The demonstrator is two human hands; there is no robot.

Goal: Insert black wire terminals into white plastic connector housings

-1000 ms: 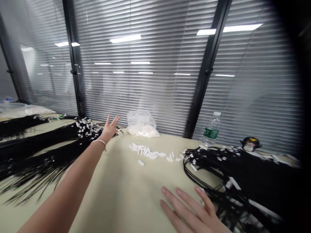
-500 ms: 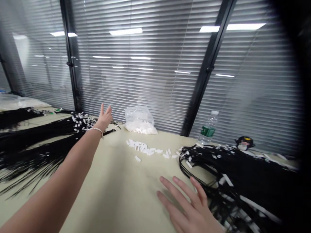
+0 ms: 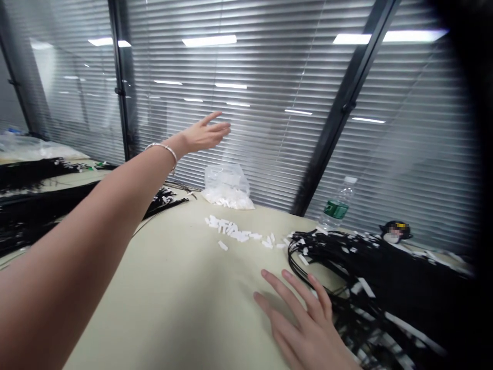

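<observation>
My left hand [image 3: 208,132] is raised in the air above the clear plastic bag [image 3: 228,186], fingers stretched out, holding nothing. A bracelet circles that wrist. My right hand [image 3: 304,318] hovers low over the table [image 3: 185,288], fingers spread and empty, beside the right-hand heap of black cables [image 3: 370,262]. Small white pieces [image 3: 227,227] lie scattered on the table between the bag and my right hand. The bag holds more white pieces. Under my left forearm, bundles of black cables [image 3: 42,205] with white ends are partly hidden.
A clear bottle with a green label [image 3: 336,208] stands at the back right, by a small penguin-like figure [image 3: 395,232]. Window blinds [image 3: 246,61] rise behind the table. Another plastic bag [image 3: 38,149] lies at the far left.
My left hand has lifted from beside the left cable bundles and swung up and right, above the bag. My right hand has barely moved. The view has shifted slightly.
</observation>
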